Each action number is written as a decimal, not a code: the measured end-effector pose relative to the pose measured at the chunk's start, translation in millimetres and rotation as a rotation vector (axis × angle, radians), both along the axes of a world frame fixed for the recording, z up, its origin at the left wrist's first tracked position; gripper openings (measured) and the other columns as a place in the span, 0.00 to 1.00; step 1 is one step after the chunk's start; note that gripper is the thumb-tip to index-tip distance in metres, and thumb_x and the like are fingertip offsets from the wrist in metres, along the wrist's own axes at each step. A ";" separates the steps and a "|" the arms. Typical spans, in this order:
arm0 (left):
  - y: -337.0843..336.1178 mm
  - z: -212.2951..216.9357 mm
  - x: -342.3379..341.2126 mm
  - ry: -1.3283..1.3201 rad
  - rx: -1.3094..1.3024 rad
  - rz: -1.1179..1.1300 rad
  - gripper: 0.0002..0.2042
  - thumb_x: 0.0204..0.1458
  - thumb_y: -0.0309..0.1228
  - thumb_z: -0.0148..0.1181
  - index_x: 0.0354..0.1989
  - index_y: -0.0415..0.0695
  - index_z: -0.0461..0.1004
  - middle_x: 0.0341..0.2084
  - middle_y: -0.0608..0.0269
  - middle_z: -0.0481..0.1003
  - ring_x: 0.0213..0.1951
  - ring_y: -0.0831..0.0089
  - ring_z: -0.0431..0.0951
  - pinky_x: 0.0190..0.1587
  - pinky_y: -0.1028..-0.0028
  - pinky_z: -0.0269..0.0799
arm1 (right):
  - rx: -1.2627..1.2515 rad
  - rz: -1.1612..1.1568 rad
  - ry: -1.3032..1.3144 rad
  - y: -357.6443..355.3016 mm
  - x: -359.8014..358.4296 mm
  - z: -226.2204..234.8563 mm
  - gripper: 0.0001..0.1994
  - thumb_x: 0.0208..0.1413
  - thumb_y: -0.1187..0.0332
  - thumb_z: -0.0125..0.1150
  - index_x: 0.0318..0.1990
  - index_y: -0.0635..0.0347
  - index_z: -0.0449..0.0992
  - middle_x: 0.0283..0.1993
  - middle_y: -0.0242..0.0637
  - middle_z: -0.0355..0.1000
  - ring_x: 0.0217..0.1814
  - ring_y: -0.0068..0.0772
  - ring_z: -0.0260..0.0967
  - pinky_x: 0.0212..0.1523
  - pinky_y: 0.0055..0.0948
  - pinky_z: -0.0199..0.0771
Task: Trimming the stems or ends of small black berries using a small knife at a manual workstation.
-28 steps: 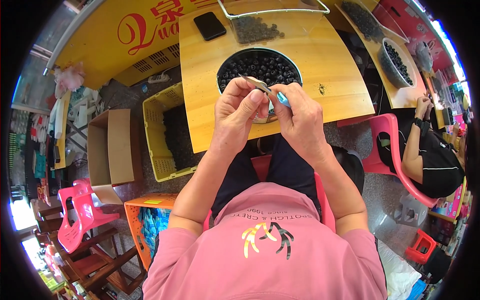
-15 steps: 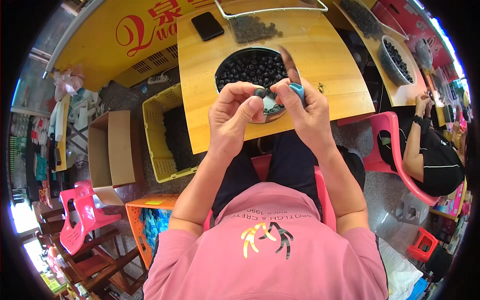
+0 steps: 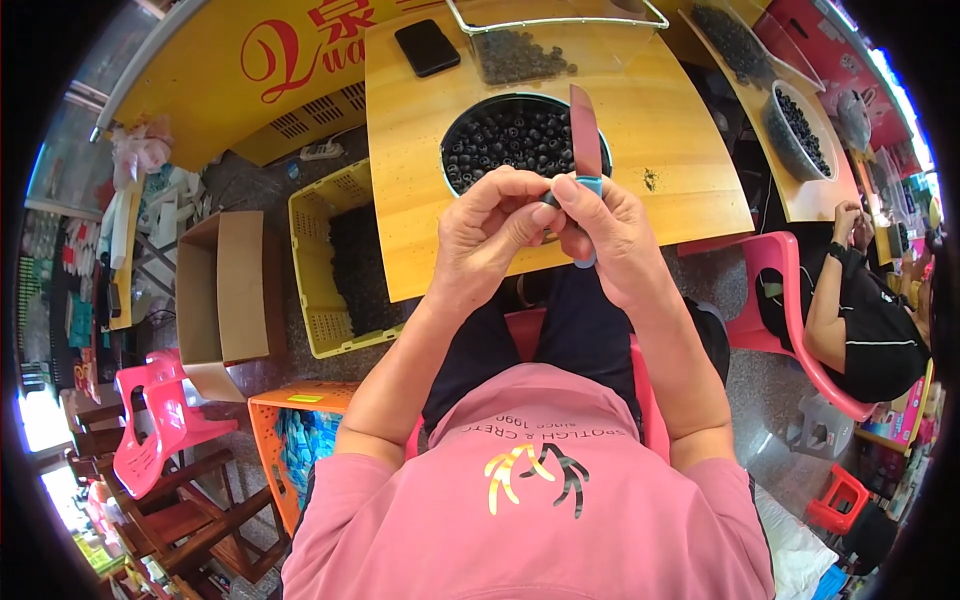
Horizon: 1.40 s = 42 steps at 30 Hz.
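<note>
Pinching dark bead (image 3: 549, 198): left hand (image 3: 490, 235) | right hand (image 3: 610, 235) gripping blue-handled knife (image 3: 584, 140) | yellow sign (image 3: 240, 70) behind

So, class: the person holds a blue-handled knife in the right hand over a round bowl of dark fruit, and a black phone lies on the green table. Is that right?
Not quite. The table is yellow-orange wood, not green, as the head view shows. The rest stands: the right hand holds the blue-handled knife over the round bowl of dark fruit, and the black phone lies on the table.

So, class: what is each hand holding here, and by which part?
The right hand grips a knife by its blue handle, blade pointing up. The left hand pinches a small dark piece at its fingertips; which part cannot be told.
</note>
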<state>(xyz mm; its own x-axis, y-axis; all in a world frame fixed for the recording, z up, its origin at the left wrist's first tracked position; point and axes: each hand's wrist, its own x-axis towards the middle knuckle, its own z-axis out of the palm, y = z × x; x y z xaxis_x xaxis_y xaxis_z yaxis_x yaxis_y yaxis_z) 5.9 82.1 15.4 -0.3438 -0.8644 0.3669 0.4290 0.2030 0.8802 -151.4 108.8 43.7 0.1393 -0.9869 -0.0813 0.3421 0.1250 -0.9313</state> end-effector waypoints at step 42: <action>-4.2 -2.9 -6.7 0.043 0.112 0.014 0.09 0.58 0.26 0.58 0.45 0.39 0.69 0.31 0.62 0.75 0.28 0.77 0.75 0.31 0.79 0.71 | -0.784 -0.312 1.123 4.4 -17.8 5.1 0.07 0.56 0.73 0.60 0.42 0.63 0.76 0.31 0.42 0.72 0.29 0.40 0.72 0.27 0.32 0.68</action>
<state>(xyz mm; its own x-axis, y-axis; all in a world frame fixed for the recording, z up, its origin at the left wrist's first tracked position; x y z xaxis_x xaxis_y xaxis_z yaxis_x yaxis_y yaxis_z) -0.8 77.9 12.4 -0.3175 -0.9053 0.2821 0.4648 0.1107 0.8784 -169.3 113.2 48.8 0.1385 -0.8050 0.5769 -0.7045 -0.4895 -0.5139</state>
